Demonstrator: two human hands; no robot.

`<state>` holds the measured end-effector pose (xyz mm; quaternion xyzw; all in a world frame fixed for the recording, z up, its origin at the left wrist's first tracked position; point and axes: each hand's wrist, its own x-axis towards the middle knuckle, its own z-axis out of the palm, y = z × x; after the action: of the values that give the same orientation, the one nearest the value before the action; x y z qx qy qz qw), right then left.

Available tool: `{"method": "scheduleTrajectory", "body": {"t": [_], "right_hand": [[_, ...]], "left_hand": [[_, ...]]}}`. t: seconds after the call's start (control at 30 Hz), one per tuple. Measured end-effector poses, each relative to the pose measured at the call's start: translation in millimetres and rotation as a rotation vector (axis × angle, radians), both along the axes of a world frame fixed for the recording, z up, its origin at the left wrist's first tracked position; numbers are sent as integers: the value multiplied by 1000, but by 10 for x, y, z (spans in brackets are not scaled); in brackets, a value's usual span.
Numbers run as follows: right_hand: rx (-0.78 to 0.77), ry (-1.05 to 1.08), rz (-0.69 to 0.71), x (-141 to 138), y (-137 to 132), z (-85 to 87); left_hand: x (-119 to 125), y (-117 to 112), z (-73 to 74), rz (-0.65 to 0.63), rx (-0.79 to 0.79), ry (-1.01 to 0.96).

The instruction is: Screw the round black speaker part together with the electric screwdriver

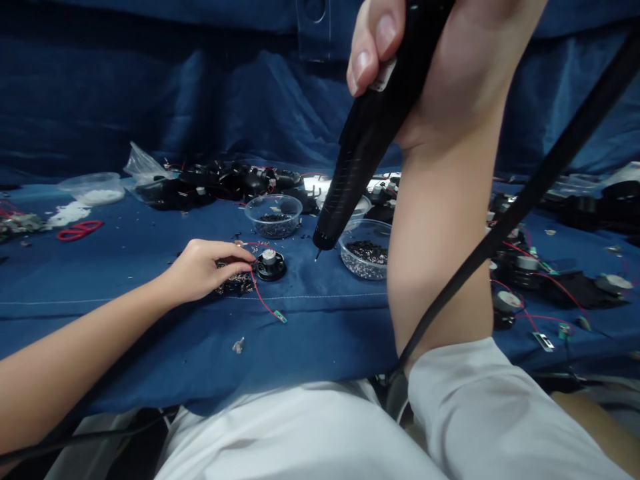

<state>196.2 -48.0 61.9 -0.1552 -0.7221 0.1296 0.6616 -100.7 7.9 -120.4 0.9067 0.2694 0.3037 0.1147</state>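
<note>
My right hand (377, 43) is wrapped round a black electric screwdriver (357, 160), held tilted with its bit pointing down above the blue cloth. My left hand (213, 267) has thumb and forefinger closed on the left edge of a round black housing with a silver motor (270, 264), which rests on the cloth. A red wire runs from this part to a small green circuit board (280, 317). A pile of small screws (235, 283) lies under and beside my left fingers. The screwdriver bit is apart from the motor part, to its upper right.
Clear tubs of screws stand behind the motor part (274, 223) and to its right (365, 267). Red-handled scissors (80, 231) lie at left. Black parts (225, 180) are heaped at the back; wired motors (510, 300) lie at right. A black cable (520, 200) crosses before my right forearm.
</note>
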Motion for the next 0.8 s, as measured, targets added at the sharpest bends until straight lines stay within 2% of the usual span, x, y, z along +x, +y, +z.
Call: {"method": "scheduleTrajectory", "body": {"t": [0.23, 0.37, 0.53, 0.67, 0.8], "right_hand": [[74, -35, 65, -49, 34, -53], [75, -61, 63, -47, 23, -46], [10, 1, 18, -85, -35, -54], [32, 28, 89, -87, -37, -87], [57, -3, 137, -66, -21, -106]], "left_hand": [[-5, 231, -88, -282, 107, 168], [53, 199, -146, -236, 228, 167], [146, -1, -141, -131, 389, 81], [185, -108, -98, -91, 391, 55], [178, -93, -68, -182, 341, 54]]}}
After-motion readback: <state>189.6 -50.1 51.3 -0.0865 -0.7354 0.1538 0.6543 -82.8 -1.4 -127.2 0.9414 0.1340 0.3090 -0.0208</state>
